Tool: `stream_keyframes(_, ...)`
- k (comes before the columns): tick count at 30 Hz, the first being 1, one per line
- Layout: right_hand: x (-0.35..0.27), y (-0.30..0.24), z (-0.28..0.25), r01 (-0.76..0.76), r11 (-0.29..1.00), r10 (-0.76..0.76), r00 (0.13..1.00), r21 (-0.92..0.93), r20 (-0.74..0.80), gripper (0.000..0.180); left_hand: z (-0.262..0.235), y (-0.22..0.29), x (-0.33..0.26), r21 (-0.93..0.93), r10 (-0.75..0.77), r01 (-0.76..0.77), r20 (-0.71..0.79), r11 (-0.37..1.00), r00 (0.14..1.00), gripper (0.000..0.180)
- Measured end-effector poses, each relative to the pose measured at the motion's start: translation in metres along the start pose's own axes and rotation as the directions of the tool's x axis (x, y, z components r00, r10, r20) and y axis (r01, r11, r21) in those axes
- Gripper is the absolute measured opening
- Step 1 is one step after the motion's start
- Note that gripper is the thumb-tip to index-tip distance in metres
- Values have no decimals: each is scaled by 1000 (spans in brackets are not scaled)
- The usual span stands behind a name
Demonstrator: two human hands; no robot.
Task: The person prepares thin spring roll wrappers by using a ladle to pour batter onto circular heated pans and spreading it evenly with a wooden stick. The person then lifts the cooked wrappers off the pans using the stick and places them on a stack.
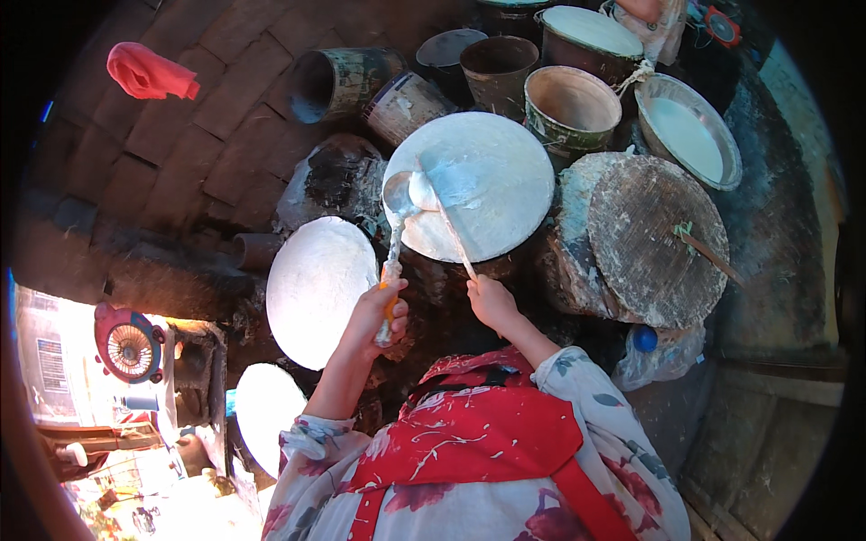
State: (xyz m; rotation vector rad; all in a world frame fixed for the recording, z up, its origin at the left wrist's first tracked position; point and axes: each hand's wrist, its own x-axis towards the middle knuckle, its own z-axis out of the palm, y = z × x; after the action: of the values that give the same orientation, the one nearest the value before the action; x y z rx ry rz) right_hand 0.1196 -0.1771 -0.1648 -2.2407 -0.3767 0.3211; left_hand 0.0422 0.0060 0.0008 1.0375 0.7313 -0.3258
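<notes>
My left hand (377, 311) is closed around the handle of a metal ladle (397, 191), whose grip is wrapped in white and orange. My right hand (493, 303) grips a thin stick (457, 239) that ends in a rounded white head, close beside the ladle's bowl. Both tool heads are over the left part of a large round white surface (505, 171), which looks wet and bluish near its middle. I cannot tell whether either head touches it. Left of my hands is a second white disc (320, 293); a third (268, 419) lies nearer me.
Right of the white surface, a rough round lid (658, 239) carries a stick (713, 257). Buckets (573, 106) and a basin of pale liquid (690, 135) stand behind. A fan (129, 350) is at left, a red cloth (149, 72) on the brick floor. Someone's arm (642, 9) shows at the top.
</notes>
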Motion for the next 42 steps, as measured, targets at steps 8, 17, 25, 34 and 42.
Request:
stream_keyframes(8, 6, -43, -53, 344, 938, -337, 934, 45, -117, 25, -6, -6, -14, -244, 162, -174, -68, 954, 984, 34)
stream_keyframes(17, 87, 38, -132, 23, 970, -56, 990, -241, -132, 24, -1, -6, -35, -767, 343, -87, 178, 635, 922, 41)
stream_keyframes(25, 36, 27, -129, 441, 822, -272, 860, -361, 432, 25, -3, -86, -131, -667, 175, -241, -166, 705, 971, 36)
stream_keyframes(34, 15, 32, -116, 465, 744, -194, 838, -480, 511, 23, 4, -159, -203, -809, 135, -253, -214, 530, 968, 33)
stream_keyframes(42, -38, 45, -121, 494, 691, -193, 830, -527, 523, 30, 9, -252, -232, -873, 92, -293, -279, 390, 956, 28)
